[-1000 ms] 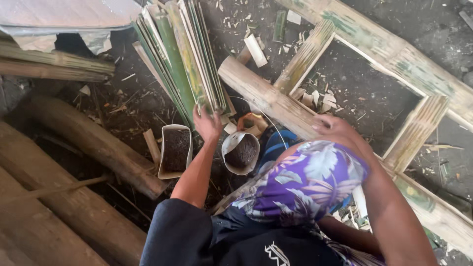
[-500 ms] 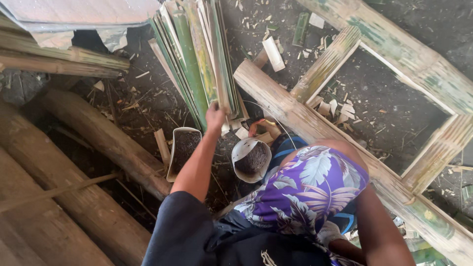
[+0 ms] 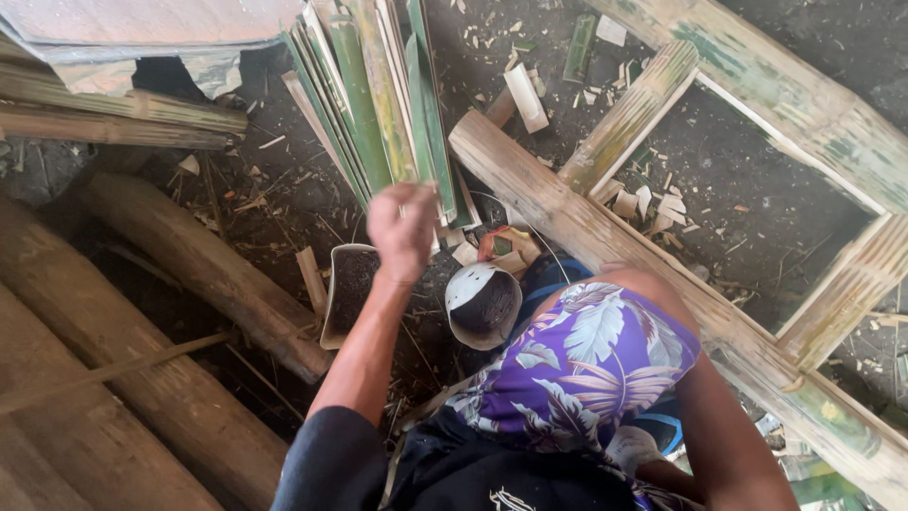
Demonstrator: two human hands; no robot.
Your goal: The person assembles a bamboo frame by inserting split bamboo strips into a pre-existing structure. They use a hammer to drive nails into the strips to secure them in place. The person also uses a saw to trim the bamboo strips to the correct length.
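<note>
Green split bamboo slats (image 3: 378,104) fan out just beyond the left hand (image 3: 402,230), whose curled fingers touch their lower ends; the right hand's state cannot be told, hidden beneath the purple-clad knee (image 3: 586,360).

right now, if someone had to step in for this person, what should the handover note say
Left hand: raised at the near ends of the split bamboo strips, fingers curled on or against one strip; grip itself unclear.
Right hand: out of view, below the purple-patterned knee.
Things: the strips lie fanned on the ground ahead. A bamboo frame lies to the right, its long pole beside the knee. Two cut bamboo cups with dark contents sit just below the hand.
Done: the frame's corners look joined.
Left: no strip has been pulled clear of the bundle.
</note>
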